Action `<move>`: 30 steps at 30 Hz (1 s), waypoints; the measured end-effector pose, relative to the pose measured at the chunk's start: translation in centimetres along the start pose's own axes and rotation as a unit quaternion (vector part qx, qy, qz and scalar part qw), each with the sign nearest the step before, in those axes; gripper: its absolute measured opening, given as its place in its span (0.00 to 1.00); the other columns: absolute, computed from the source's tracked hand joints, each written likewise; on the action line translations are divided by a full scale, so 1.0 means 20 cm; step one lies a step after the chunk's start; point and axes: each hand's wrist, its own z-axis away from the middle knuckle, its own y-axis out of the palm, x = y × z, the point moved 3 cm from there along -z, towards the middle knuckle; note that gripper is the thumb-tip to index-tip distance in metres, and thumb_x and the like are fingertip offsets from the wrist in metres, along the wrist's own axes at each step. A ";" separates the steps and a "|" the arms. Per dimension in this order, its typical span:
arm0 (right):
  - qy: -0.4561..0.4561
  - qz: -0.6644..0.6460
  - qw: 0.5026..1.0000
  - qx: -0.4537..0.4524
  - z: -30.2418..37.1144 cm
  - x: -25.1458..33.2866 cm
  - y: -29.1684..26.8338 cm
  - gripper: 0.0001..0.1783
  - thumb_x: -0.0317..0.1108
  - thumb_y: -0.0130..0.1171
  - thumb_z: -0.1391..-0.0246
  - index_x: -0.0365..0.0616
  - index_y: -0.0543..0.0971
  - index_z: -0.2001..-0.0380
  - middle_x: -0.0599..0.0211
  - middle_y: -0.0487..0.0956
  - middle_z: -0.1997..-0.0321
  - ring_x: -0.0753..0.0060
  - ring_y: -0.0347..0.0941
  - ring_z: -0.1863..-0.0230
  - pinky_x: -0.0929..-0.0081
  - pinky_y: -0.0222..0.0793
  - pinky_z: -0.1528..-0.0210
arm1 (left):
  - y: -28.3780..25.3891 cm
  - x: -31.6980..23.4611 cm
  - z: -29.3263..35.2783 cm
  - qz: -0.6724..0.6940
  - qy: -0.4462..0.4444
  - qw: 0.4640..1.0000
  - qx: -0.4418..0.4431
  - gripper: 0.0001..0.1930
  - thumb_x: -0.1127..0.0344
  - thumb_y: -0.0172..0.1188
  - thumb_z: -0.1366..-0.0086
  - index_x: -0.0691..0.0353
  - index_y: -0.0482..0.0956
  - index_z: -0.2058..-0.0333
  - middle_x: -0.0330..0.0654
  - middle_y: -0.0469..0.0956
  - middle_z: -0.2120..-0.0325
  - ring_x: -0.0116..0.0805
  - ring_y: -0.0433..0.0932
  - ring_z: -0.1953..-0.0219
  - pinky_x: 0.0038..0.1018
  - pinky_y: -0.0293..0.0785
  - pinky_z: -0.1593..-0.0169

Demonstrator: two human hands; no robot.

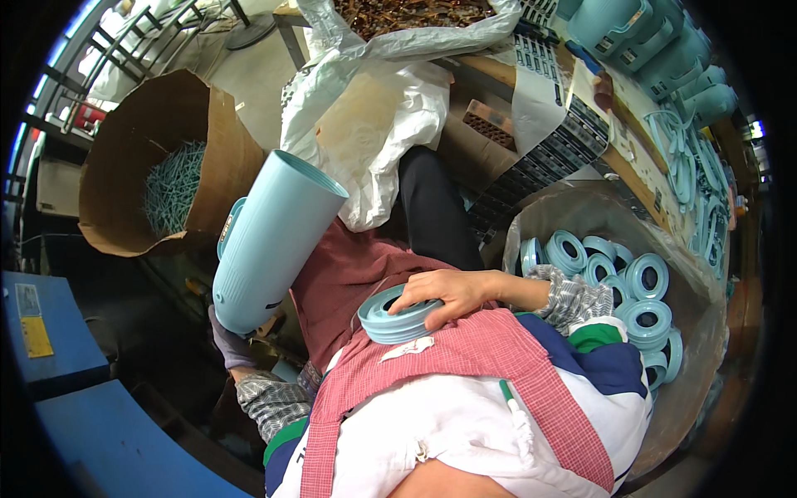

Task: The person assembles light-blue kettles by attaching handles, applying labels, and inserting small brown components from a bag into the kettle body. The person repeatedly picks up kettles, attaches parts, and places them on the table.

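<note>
My left hand [230, 340], in a grey glove, grips a light-blue plastic cylinder [278, 241] low near its closed end. The cylinder tilts, its open mouth pointing up and away from me; a handle-like part shows on its left side. Most of the left fingers are hidden behind it. Against my lap, my bare right hand [444, 295] is closed on a round light-blue ridged cap [397, 328], fingers over its top and thumb on the near rim. The cap and the cylinder are apart.
At right, a plastic-lined container [697, 307] holds several similar caps [647, 319]. A brown cardboard drum [112, 183] with thin blue-green sticks stands far left. Blue cylinders [610, 25] and strap-like parts [706, 216] lie on the far-right bench. Blue boxes [50, 332] are near left.
</note>
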 end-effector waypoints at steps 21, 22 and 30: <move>-0.243 0.346 0.809 -0.410 -0.11 0.44 -0.41 0.21 0.36 0.68 0.68 0.42 0.81 0.64 0.65 0.73 0.73 0.68 0.68 0.75 0.75 0.66 0.74 | 0.51 0.06 0.02 -0.112 0.061 0.971 0.202 0.21 0.53 0.45 0.36 0.62 0.70 0.52 0.45 0.75 0.59 0.39 0.75 0.60 0.31 0.73 0.61; -0.259 0.357 0.806 -0.395 -0.10 0.49 -0.38 0.20 0.38 0.68 0.68 0.44 0.81 0.65 0.65 0.73 0.73 0.68 0.68 0.75 0.75 0.66 0.75 | 0.60 0.01 0.04 -0.141 0.081 0.963 0.215 0.20 0.54 0.45 0.36 0.62 0.70 0.53 0.45 0.75 0.59 0.39 0.75 0.60 0.31 0.73 0.61; 0.088 -0.205 0.838 -0.497 -0.10 -0.48 -0.51 0.20 0.46 0.52 0.45 0.40 0.74 0.59 0.60 0.78 0.63 0.71 0.74 0.64 0.74 0.69 0.62 | 1.10 -0.82 0.85 -0.261 0.519 0.781 0.230 0.14 0.61 0.49 0.38 0.66 0.74 0.61 0.47 0.76 0.64 0.41 0.76 0.62 0.29 0.73 0.62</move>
